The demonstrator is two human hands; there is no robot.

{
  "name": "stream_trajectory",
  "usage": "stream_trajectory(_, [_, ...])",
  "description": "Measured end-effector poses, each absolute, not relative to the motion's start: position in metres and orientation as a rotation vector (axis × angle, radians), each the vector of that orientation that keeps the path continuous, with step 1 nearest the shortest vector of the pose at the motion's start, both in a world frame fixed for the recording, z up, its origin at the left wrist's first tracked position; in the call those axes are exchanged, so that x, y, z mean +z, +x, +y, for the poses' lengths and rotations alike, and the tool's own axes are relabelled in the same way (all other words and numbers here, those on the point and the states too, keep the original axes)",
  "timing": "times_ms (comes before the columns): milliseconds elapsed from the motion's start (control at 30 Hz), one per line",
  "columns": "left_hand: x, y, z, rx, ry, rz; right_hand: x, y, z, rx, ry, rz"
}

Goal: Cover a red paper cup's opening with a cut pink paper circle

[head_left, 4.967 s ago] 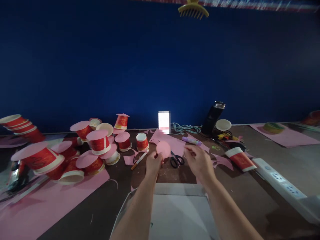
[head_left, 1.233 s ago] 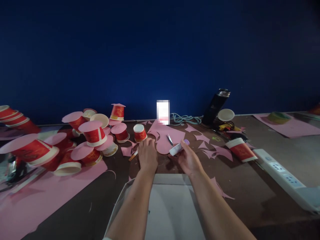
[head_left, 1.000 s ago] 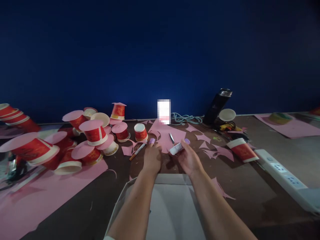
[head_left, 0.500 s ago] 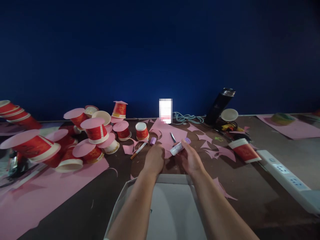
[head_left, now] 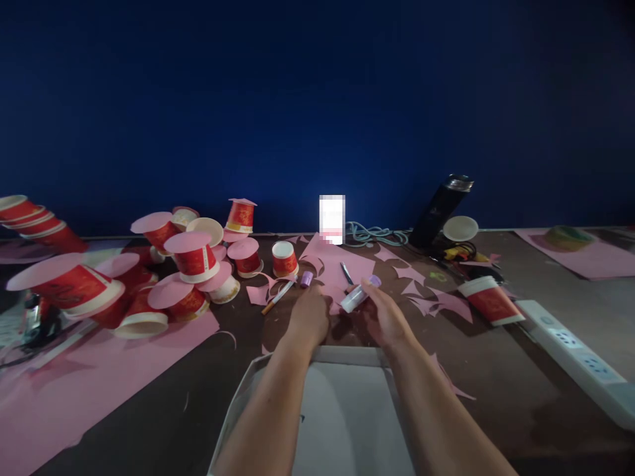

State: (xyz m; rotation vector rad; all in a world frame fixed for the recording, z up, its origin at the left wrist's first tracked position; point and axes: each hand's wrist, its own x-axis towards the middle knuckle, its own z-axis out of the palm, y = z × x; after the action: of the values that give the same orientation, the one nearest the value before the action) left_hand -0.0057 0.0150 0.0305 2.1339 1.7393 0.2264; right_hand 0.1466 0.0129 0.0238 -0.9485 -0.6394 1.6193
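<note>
the right hand (head_left: pixel 384 317) has its grip closed around a glue stick (head_left: pixel 358 295), which has a purple end and lies tilted, with its open end aimed at the pink paper (head_left: pixel 335 271). the left hand (head_left: pixel 310 317) lies flat and pressed down on the table (head_left: pixel 496 370), on top of a pink piece that i cannot see well under it, so its grip is not around anything. just past the left fingers sits the little purple cap (head_left: pixel 306 278), next to a pencil (head_left: pixel 278 297). scissors (head_left: pixel 346 272) lie on the pink paper near the glue. red paper cups (head_left: pixel 193 258) with pink tops crowd the left side. a white box (head_left: pixel 342 416) sits close under the arms. i think the glue could smear onto the table or the fingers if the stick slips sideways, and the cap could roll away if a hand bumps it.
</note>
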Motion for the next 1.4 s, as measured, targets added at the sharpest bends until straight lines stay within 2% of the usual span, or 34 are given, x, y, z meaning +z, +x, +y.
stream_trajectory(133, [0.034,-0.007,0.015,0.264,1.973,1.804,0.025,0.15,0.013,1.617,-1.024,-0.641])
stream_trajectory(367, [0.041,-0.008,0.012,0.193,2.178,1.763,0.029,0.163,0.018,1.407,-1.066,-0.476])
stream_trajectory(700, [0.04,-0.007,0.012,0.215,2.248,1.704,0.027,0.156,0.013,1.551,-1.047,-0.602])
stream_trajectory(967, [0.037,-0.008,0.013,0.167,2.253,1.696,0.026,0.153,0.013,1.536,-1.029,-0.645])
stream_trajectory(1400, [0.033,-0.008,0.013,0.294,2.266,1.632,0.024,0.145,0.012,1.497,-0.972,-0.621])
